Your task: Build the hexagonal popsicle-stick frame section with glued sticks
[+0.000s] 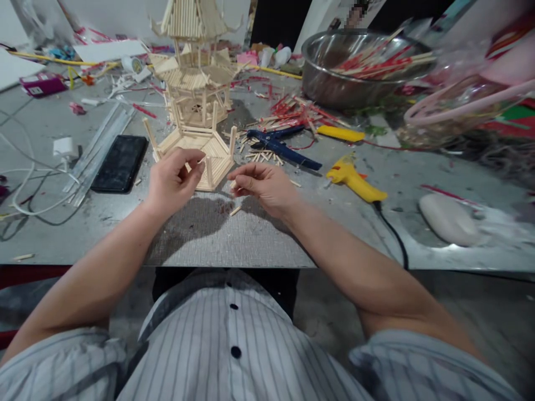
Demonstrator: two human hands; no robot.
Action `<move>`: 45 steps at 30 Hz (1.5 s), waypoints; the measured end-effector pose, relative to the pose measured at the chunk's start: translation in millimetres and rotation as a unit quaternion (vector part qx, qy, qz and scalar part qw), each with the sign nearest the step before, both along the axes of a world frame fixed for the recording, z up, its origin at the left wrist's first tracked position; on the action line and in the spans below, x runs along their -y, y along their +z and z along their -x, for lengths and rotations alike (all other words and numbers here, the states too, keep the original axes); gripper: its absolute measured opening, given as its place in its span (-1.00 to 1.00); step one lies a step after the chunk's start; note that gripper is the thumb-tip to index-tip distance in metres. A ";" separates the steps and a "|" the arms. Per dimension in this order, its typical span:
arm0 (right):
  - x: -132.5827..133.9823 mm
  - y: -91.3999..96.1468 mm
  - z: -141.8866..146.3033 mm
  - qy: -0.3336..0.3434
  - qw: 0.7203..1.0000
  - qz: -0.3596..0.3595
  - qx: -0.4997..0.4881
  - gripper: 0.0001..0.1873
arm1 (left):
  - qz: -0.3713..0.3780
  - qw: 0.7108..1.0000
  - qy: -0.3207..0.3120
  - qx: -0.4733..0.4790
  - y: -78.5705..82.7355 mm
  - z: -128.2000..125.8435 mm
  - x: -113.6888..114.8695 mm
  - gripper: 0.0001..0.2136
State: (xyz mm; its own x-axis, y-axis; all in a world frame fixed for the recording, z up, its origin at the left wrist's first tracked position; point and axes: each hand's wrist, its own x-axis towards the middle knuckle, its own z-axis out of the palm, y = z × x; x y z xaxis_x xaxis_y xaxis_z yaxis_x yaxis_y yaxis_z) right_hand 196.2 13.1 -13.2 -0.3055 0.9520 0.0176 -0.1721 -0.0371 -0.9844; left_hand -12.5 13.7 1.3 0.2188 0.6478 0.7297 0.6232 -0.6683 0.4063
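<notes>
A hexagonal base of thin wooden sticks (219, 149), with upright posts at its corners, lies on the table before me. My left hand (173, 177) is over its near left side, thumb and forefinger pinched together; what they hold, if anything, is too small to make out. Just right of the base, my right hand (267, 188) has its fingers closed, with a pale short wooden stick (233, 184) showing at the fingertips. Below it another short stick piece (236, 211) lies on the table. Behind the base stands a tiered stick pagoda (194, 72).
Right of the base lie dark blue cutters (284, 147), a yellow-handled tool (340, 133), a yellow glue gun (357, 178) with its cord, and loose sticks. A metal bowl (311, 83) stands behind. On the left are a black phone (120, 164) and a white charger (66, 148).
</notes>
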 end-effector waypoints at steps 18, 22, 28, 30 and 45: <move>8.5 2.9 5.6 0.030 0.989 -0.142 0.024 -0.77 | 0.136 0.985 -0.081 -0.074 0.2 -21.2 14.5 -0.91; 8.2 2.3 6.1 0.034 0.987 -0.155 0.039 -0.78 | 0.133 0.985 -0.089 -0.059 -0.2 -21.0 14.2 -0.94; 11.8 2.7 5.3 -0.055 0.975 -0.197 0.084 -0.84 | 0.172 0.979 -0.095 0.056 -6.2 -23.2 14.0 -0.77; 14.3 4.0 3.0 -0.126 0.954 -0.245 0.117 -0.88 | 0.206 0.969 -0.077 0.111 -4.3 -24.9 15.6 -0.78; 20.2 -5.7 4.2 -0.155 0.798 -0.494 0.309 -0.76 | 0.394 0.870 -0.179 0.237 -1.5 -36.1 21.9 -0.67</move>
